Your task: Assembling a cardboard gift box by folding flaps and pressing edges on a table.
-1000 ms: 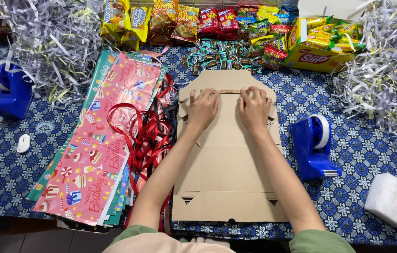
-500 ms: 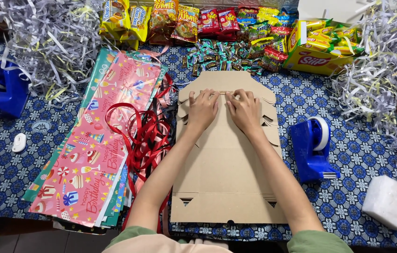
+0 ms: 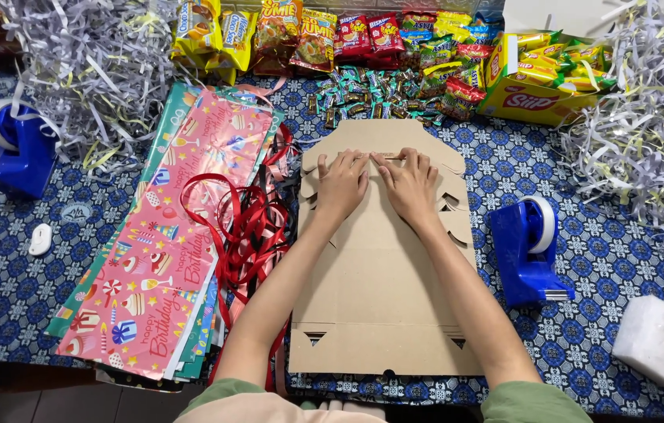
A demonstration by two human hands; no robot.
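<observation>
A flat, unfolded brown cardboard box blank lies in front of me on the blue patterned tablecloth. My left hand and my right hand press side by side, fingers spread, on the crease near the blank's far flap. Their fingertips almost touch at the middle. Neither hand grips anything. Red ribbon lies tangled just left of the blank.
Pink birthday wrapping sheets are stacked at the left. Blue tape dispensers stand at the right and far left. Snack packets and a yellow box line the back. Shredded paper lies at both corners; a white block at the near right.
Both hands slid inward along the crease, from apart at the flap's sides to nearly touching at its middle. The blank itself stayed in place.
</observation>
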